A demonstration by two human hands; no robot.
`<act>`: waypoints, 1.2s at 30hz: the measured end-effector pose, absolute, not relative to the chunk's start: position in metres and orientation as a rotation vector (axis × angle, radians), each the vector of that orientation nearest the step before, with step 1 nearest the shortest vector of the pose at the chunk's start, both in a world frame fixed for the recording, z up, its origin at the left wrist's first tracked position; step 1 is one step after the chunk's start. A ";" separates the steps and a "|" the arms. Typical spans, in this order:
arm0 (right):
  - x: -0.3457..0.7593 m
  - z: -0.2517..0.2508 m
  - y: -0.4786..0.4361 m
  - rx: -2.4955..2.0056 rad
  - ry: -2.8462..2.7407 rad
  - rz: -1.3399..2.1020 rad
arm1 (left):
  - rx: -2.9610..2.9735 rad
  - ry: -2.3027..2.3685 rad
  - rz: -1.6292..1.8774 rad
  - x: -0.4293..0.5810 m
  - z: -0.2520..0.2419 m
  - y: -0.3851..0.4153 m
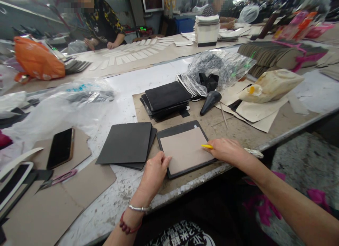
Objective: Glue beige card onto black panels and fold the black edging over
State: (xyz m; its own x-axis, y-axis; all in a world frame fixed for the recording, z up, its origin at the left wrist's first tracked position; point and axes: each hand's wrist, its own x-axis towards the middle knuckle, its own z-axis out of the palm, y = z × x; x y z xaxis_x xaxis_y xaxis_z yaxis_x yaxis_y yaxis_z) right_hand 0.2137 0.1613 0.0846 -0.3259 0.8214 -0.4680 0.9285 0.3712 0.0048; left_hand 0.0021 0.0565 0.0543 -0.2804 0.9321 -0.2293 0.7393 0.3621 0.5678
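Note:
A beige rectangular sheet lies on a slightly larger dark grey panel at the table's front edge. My left hand pinches the left edge of these pieces, thumb on top. On the right side, my right hand has its fingers closed round a yellow tool whose tip points left over the beige sheet. Dark grey panels lie stacked beside them on the left. Behind, a pile of black pieces rests on brown board.
A black dropper-like bottle, a plastic bag and a yellowed container stand behind to the right. A phone and pink-handled scissors lie left. Across the table are a person and an orange bag.

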 end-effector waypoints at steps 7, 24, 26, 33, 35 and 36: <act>0.214 0.084 0.153 1.550 2.244 -0.296 | 1.802 2.325 0.084 0.007 0.062 0.046; 0.218 0.082 0.148 1.476 2.311 -0.285 | 2.607 1.554 0.369 0.055 0.033 0.116; 0.218 0.082 0.148 1.481 2.311 -0.284 | 2.599 1.554 0.370 0.055 0.034 0.115; 0.220 0.089 0.141 1.615 2.255 -0.245 | 2.463 1.487 0.455 0.049 0.040 0.121; 0.229 0.091 0.137 1.712 2.233 -0.177 | 2.352 1.480 0.549 0.041 0.044 0.119; 0.234 0.091 0.134 1.751 2.229 -0.152 | 2.307 1.481 0.596 0.036 0.047 0.116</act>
